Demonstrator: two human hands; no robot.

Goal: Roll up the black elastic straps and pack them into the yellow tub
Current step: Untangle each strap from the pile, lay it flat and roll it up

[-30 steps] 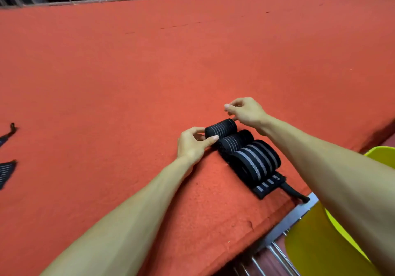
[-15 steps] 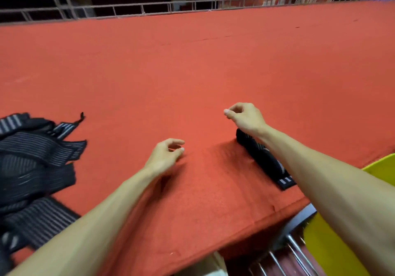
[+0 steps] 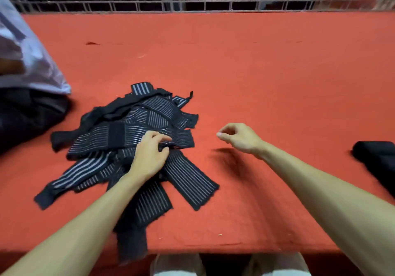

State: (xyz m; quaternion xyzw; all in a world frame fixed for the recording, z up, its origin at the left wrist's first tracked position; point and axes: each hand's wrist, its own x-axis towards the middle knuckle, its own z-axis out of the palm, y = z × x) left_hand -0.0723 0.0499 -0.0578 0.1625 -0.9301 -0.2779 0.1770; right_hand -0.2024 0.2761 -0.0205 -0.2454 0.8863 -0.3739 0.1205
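Observation:
A loose pile of black elastic straps point(image 3: 136, 130) with grey stripes lies on the red felt table point(image 3: 256, 72), left of centre. One strap end hangs over the near edge. My left hand point(image 3: 149, 154) rests on the pile, its fingers and thumb closing on the edge of a top strap. To the right, my right hand point(image 3: 237, 137) hovers above the felt with fingers loosely curled, holding nothing. Rolled black straps point(image 3: 378, 158) lie blurred at the far right edge. The yellow tub is out of view.
Pale fabric over a dark mass point(image 3: 25, 79) sits on the table at the far left. A metal railing point(image 3: 192, 5) runs along the far edge. The table's near edge crosses the bottom, with my shoes point(image 3: 177, 265) below it.
My view has swung left from the rolled straps to the loose pile. My left hand has moved from the bare felt onto the pile. My right hand stays curled and holds nothing.

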